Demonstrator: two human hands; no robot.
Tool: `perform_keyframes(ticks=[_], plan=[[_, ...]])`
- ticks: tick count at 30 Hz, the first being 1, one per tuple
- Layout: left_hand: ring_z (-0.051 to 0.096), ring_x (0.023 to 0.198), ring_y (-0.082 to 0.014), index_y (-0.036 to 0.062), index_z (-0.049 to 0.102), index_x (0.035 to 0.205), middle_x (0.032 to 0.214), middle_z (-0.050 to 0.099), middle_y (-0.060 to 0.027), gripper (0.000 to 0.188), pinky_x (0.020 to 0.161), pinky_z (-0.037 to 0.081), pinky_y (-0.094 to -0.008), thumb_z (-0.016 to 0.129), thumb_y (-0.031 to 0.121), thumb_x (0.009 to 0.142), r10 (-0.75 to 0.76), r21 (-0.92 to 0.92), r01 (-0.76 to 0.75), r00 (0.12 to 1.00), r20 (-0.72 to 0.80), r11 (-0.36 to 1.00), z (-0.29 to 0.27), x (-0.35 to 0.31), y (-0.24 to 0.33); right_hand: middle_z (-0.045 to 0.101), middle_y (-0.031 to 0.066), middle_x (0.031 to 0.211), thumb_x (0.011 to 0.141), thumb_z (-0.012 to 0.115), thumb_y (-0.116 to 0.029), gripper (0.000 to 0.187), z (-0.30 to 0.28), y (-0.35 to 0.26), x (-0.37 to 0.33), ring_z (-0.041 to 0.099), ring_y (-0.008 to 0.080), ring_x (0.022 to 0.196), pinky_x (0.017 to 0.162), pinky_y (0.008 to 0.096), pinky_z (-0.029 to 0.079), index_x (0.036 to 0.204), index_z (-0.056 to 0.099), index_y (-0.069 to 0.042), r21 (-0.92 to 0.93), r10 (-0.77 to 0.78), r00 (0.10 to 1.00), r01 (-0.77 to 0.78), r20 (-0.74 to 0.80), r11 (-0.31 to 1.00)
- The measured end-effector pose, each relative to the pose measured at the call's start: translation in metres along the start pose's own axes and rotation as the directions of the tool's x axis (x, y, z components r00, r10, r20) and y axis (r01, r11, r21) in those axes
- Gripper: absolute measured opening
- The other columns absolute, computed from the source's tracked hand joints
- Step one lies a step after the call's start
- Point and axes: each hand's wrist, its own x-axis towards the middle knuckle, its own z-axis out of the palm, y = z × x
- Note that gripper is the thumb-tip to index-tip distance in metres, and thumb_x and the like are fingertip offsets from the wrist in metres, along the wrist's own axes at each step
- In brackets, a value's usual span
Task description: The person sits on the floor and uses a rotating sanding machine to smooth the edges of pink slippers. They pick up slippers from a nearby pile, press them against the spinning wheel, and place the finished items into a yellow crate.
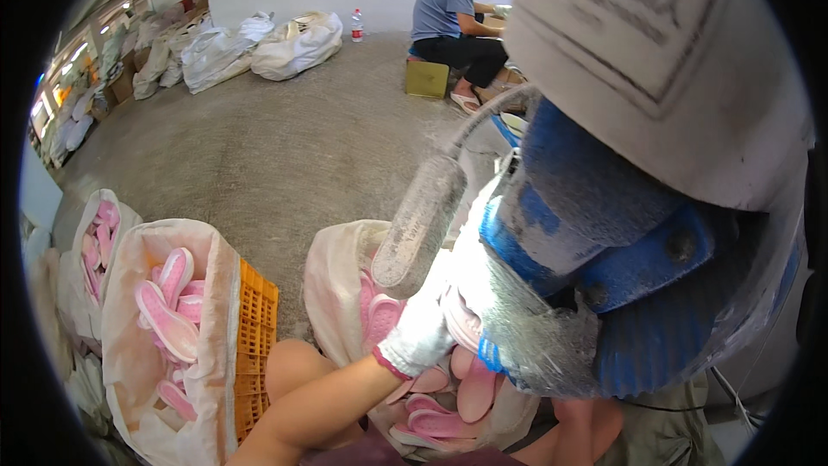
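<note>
The gloved left hand [421,328] is beside the blue machine [561,155], fingers lost in glare, so I cannot tell how closed its grip is or whether it holds the pink-and-white sole [461,321] just to its right. The right hand is out of sight, its grip unknown. Below, pink soles [440,423] lie in an open sack [330,272] near an orange crate [256,341].
</note>
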Motion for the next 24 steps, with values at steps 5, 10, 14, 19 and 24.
perform_keyframes(ticks=[5,10,14,19,24], plan=[[0.037,0.132,-0.0235,0.0009,0.034,0.141,0.139,0.042,-0.013,0.057,0.112,0.027,-0.0329,0.059,0.018,0.093,0.112,0.06,-0.129,0.967,0.228,0.99,-0.009,0.018,0.045,0.056,0.0114,0.124,0.083,0.062,-0.003,0.047,0.016,-0.004,0.019,0.057,0.021,0.112,0.099,0.0349,0.044,0.128,0.05,0.001,0.037,0.029,0.999,-0.03,0.022,0.999],[0.038,0.132,-0.0218,0.0004,0.033,0.143,0.143,0.04,-0.0108,0.052,0.113,0.026,-0.0321,0.049,0.021,0.098,-0.108,-0.266,0.12,0.992,0.059,0.956,-0.001,0.009,0.011,0.057,0.0123,0.122,0.083,0.062,-0.003,0.044,0.018,0.004,0.021,0.058,0.0221,0.11,0.099,0.036,0.044,0.125,0.051,0.001,0.152,0.129,0.991,-0.13,0.022,0.98],[0.041,0.129,-0.0171,0.0011,0.036,0.141,0.142,0.042,-0.0088,0.046,0.109,0.033,-0.0311,0.039,0.026,0.103,-0.336,-0.675,0.281,0.94,0.053,0.682,0.017,-0.002,-0.012,0.058,0.013,0.12,0.083,0.062,-0.004,0.042,0.028,-0.054,-0.043,0.059,0.023,0.109,0.099,0.0368,0.044,0.124,0.052,0.001,0.447,0.158,0.98,-0.087,-0.124,0.89],[0.059,0.108,-0.0184,0.0015,0.051,0.127,0.117,0.062,-0.01,0.047,0.097,0.046,-0.033,0.041,0.04,0.101,-0.407,-0.679,0.342,0.911,0.07,0.65,-0.001,-0.011,-0.006,0.061,0.0115,0.111,0.086,0.064,-0.001,0.039,0.017,-0.08,-0.091,0.059,0.0172,0.098,0.086,0.027,0.048,0.122,0.052,0.006,0.295,0.285,0.957,-0.29,0.06,0.911],[0.058,0.11,-0.0193,0.0011,0.05,0.126,0.12,0.06,-0.0094,0.049,0.097,0.047,-0.0333,0.039,0.042,0.102,-0.307,-0.57,0.234,0.951,-0.033,0.788,0.007,0.003,0.016,0.061,0.0137,0.114,0.081,0.06,0.0,0.04,0.033,-0.062,-0.066,0.06,0.0244,0.107,0.093,0.0365,0.048,0.121,0.054,0.002,0.409,0.1,0.995,-0.089,-0.006,0.908]])
